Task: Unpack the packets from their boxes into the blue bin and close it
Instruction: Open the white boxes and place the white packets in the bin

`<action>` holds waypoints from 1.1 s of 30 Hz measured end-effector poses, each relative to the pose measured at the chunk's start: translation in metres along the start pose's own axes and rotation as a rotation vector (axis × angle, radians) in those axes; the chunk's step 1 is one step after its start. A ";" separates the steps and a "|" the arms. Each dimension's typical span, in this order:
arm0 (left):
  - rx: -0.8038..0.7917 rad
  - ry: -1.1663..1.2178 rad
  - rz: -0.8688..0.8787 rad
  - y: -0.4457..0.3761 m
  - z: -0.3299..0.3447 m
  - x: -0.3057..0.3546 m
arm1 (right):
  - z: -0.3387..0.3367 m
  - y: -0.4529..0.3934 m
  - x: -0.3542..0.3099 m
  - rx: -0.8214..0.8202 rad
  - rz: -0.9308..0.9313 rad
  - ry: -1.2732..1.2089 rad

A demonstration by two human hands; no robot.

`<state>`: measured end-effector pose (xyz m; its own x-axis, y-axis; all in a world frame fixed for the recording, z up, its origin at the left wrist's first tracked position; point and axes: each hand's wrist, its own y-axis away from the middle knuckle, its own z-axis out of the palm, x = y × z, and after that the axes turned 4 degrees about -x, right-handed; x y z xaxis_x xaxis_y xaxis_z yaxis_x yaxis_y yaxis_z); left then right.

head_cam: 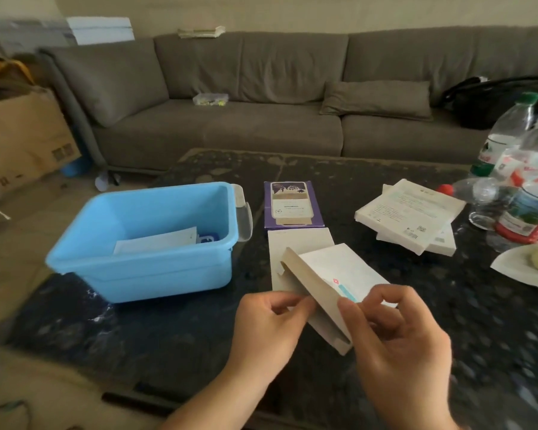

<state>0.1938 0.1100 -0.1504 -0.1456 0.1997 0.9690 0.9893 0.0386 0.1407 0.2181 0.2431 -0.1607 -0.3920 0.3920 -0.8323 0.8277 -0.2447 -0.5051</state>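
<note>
So both hands are on a flat grey box (316,293) held over the dark worktop (137,330). The left hand (263,328) has its fingers (288,301) pinching the box's edge, and the right hand (398,339) has its fingers (382,294) curled round the other side, where a white packet (339,268) pokes out of the open end. The blue bin (143,243) sits off to the left of the fingers, lid off, some white packets already inside. More boxes (410,215) lie beyond the fingers to the right, next to plastic bottles (516,181).
</note>
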 end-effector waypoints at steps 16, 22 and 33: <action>-0.141 -0.049 -0.191 -0.004 -0.002 0.004 | 0.001 0.007 0.008 -0.014 -0.158 0.196; -0.205 -0.094 -0.167 0.004 -0.033 0.000 | -0.001 0.009 0.008 -0.081 -0.169 0.258; 0.058 0.600 -0.121 0.027 -0.098 -0.004 | 0.000 0.006 -0.014 -0.257 -0.339 0.551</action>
<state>0.2220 0.0145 -0.1311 -0.2094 -0.3946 0.8947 0.9615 0.0836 0.2619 0.2285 0.2363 -0.1525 -0.4408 0.8195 -0.3661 0.7911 0.1621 -0.5898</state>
